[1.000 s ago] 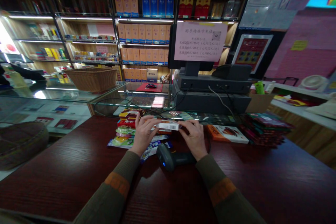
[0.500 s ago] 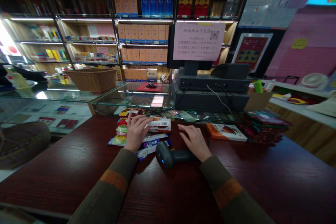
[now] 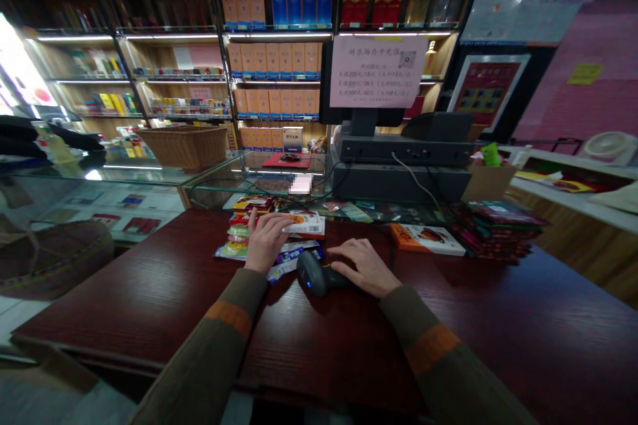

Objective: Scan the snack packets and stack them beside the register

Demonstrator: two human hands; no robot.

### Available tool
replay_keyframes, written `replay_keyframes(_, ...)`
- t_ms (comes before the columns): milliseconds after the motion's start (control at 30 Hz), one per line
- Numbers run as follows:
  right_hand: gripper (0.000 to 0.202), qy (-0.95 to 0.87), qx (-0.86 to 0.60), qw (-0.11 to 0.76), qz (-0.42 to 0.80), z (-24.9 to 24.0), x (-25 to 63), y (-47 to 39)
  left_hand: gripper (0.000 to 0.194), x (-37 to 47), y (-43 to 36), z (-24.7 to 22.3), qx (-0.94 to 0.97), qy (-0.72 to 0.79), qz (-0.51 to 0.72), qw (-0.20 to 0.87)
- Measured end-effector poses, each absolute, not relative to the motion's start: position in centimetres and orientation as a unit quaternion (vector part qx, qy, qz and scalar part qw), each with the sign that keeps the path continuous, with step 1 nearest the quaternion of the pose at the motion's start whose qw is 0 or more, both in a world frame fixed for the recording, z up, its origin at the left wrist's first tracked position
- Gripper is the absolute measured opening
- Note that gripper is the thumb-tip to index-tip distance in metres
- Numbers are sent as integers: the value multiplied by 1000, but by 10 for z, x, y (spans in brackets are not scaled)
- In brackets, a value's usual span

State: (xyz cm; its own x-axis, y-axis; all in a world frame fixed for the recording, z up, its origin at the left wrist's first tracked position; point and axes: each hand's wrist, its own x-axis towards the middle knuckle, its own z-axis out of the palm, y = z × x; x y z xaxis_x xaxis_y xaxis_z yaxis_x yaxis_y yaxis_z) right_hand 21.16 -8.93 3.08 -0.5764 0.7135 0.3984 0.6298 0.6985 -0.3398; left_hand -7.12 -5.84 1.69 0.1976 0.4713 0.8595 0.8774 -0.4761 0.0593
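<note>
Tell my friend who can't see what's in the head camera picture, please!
A person's left hand is at a white box beside snack packets; the right hand is by a barcode scanner on a dark wooden counter. Behind are a paper sign and shelves of boxes.

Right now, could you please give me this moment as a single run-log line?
left hand: over barcoded box, grip unclear | right hand: open over scanner | scanner: on counter, blue light lit | nearby: packets
</note>
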Motion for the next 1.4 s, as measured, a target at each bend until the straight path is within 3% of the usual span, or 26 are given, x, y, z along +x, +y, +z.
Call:
replay_keyframes(200, 60, -908, -354, 207, 82, 30, 212, -95, 19, -72, -64, 17, -739, -454, -442, 228)
replay_keyframes(533, 43, -919, -333, 196, 73, 22, 209, -95, 19, -73, -66, 16, -738, -449, -435, 254)
replay_keyframes(900, 42, -874, -372, 307, 51, 32, 234, -85, 18, -71, -60, 15, -710, -470, -442, 283)
replay_keyframes(1400, 40, -861, -406, 296, 73, 39, 238, -88, 19, -72, -56, 11, -708, -474, -436, 290)
